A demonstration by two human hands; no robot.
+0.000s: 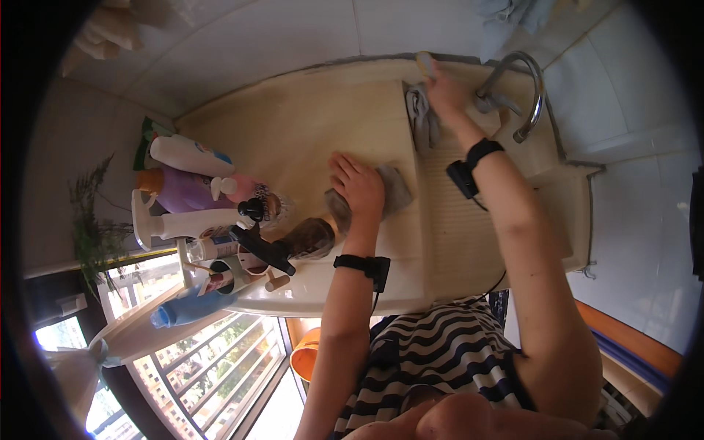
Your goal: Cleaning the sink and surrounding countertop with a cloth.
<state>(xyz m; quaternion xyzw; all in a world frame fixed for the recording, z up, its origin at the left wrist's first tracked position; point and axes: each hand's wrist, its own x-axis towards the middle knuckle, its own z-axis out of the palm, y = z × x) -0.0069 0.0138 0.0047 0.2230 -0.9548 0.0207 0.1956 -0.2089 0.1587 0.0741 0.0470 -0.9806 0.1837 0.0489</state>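
Because the left hand (357,185) is resting unclenched on the grey cloth (397,189) beside the brown bottle (312,238), any leftward slip is risking toppling it; the right hand (446,95) is grasping a yellow-edged piece (424,64) by the wall (293,33).

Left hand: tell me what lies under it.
A grey cloth shows on both sides of the left hand; whatever lies directly beneath the palm is covered.

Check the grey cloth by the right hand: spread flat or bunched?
Bunched: the grey cloth beside the right hand lies in a narrow, creased strip, with ridged folds rather than one flat sheet.
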